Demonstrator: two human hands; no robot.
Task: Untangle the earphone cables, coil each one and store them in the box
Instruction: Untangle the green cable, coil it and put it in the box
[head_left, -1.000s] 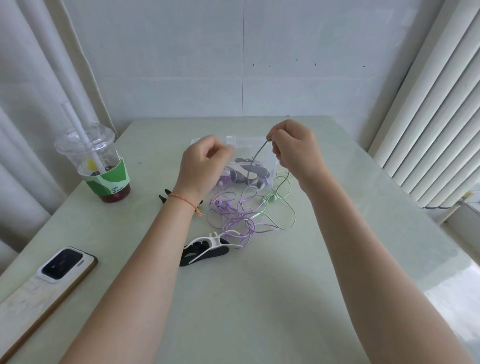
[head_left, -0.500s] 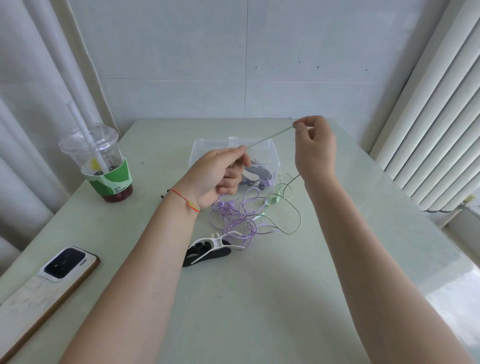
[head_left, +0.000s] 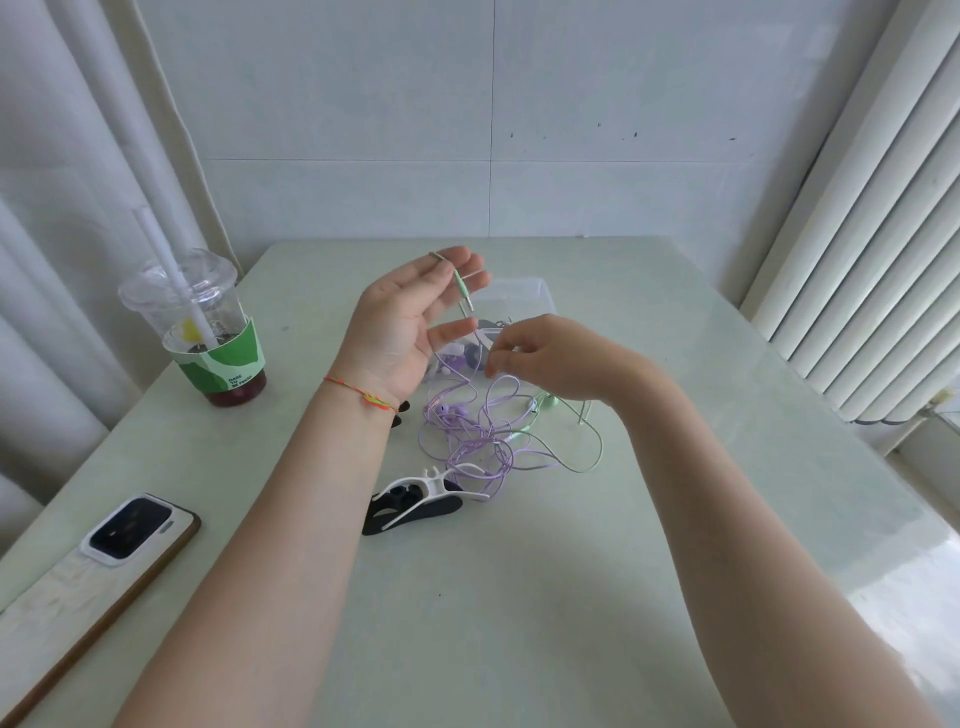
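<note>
Above the middle of the pale green surface (head_left: 519, 597) we hold our left hand (head_left: 410, 317) palm-up, its fingers (head_left: 457, 257) straight and spread, with the plug end of the green earphone cable (head_left: 461, 285) draped across them rather than clamped. Our right hand (head_left: 550, 358) sits just beside it, lower and nearer the pile, its fingers curled in a pinch; a thin strand seems to run to them, though we cannot tell for certain that they have hold of it. The rest of the green cable trails down to the surface and loops out to the right, still crossed with the purple earphone cable (head_left: 467, 431), which lies in a loose knot below our hands. The clear plastic box (head_left: 519, 293) stands just behind the hands, with some dark and purple items already in it. A white cable winder (head_left: 431, 483) rests on a black one at the near edge of the tangle. We judge that we are at the start of coiling the green cable around the left fingers while it is not yet free of the purple one. The next move calls for drawing the green strand out gently, so the purple loops do not tighten, then winding it turn by turn.
</note>
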